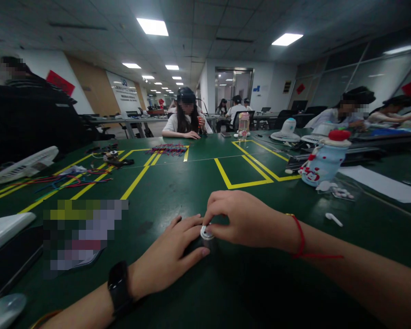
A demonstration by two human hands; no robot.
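Observation:
A small silver metal cylinder (208, 236) with a pale round top stands upright on the green table in front of me. Around its left side curves my left hand (169, 258), thumb and index finger steadying it while the other fingers lie over the table. My right hand (248, 219) comes in from the right, thumb and index finger pinched together at the cylinder's top. Whatever tiny piece may sit between those fingertips is too small to make out. A dark spot shows on the top face.
Bundled wires (167, 149) and loose coloured wires (75, 180) lie beyond on the left. To the right are a blue bottle (324, 162), a white earbud (334, 219) and paper (383, 183). A blurred packet (85, 233) lies left. A person (185, 114) sits opposite.

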